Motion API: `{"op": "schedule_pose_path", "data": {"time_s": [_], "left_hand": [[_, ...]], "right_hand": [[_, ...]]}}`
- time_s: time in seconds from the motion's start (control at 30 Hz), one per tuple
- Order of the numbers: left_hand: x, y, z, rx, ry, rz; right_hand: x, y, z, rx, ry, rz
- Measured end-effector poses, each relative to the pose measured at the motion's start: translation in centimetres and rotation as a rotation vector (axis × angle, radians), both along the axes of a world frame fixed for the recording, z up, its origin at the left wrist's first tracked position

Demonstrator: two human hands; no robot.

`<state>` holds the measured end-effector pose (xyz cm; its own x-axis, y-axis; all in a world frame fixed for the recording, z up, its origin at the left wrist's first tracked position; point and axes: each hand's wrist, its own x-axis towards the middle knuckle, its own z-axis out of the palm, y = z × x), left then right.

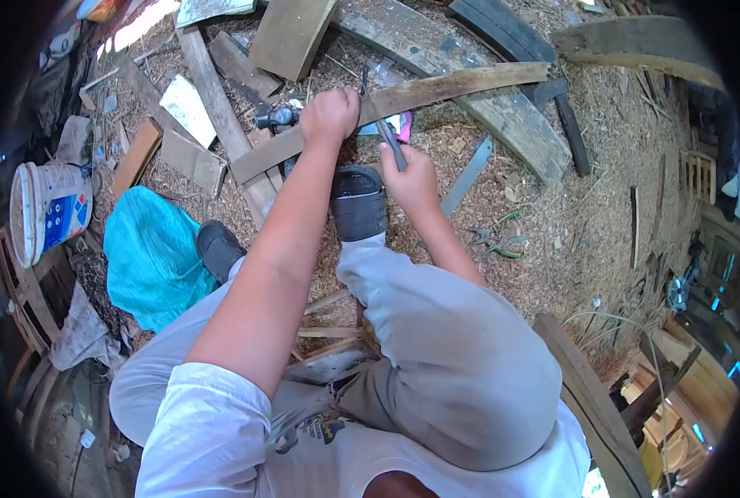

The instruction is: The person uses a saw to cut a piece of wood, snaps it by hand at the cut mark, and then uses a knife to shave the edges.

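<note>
A long, slightly curved wooden strip [453,87] lies slantwise in front of me, across other boards on the ground. My left hand [330,114] is closed on it left of its middle. Just below the strip, my right hand [410,174] grips a narrow dark metal tool [392,145]; its upper end meets the strip's lower edge, and I cannot make out its exact kind. A hammer [277,118] lies left of my left hand. Beneath the strip, my shoe [358,203] is close to both hands.
Wood shavings cover the ground. A weathered plank [511,124], a try square [571,133], a flat grey-blue blade [467,176] and green-handled pliers [503,245] lie to the right. A white bucket [51,207] and a turquoise sack [156,257] stand left, near scattered boards [192,162].
</note>
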<state>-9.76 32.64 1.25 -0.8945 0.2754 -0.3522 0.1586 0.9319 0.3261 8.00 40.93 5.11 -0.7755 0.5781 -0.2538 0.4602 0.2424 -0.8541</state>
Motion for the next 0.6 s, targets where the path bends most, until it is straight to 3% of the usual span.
{"op": "schedule_pose_path", "data": {"time_s": [0.1,0.17,0.23,0.3,0.37,0.5,0.6], "left_hand": [[-0.2,0.4,0.0,-0.015,0.011,-0.037],[-0.8,0.4,0.0,-0.021,0.016,-0.038],[-0.2,0.4,0.0,-0.031,0.002,-0.034],[-0.4,0.4,0.0,-0.037,-0.012,-0.016],[-0.2,0.1,0.0,-0.009,-0.005,-0.027],[-0.4,0.3,-0.5,-0.015,0.035,-0.036],[-0.1,0.2,0.1,-0.041,0.008,-0.042]], "right_hand": [[3.2,-0.7,0.4,0.049,0.125,-0.057],[6.1,-1.3,2.0,-0.101,-0.099,-0.076],[4.5,-0.7,1.7,-0.100,-0.182,-0.051],[0.1,-0.3,1.1,-0.063,-0.001,-0.041],[-0.3,-0.1,0.7,-0.054,0.019,-0.018],[6.2,-1.2,0.7,-0.047,-0.033,-0.074],[4.6,-0.3,2.1,0.054,-0.109,0.009]]}}
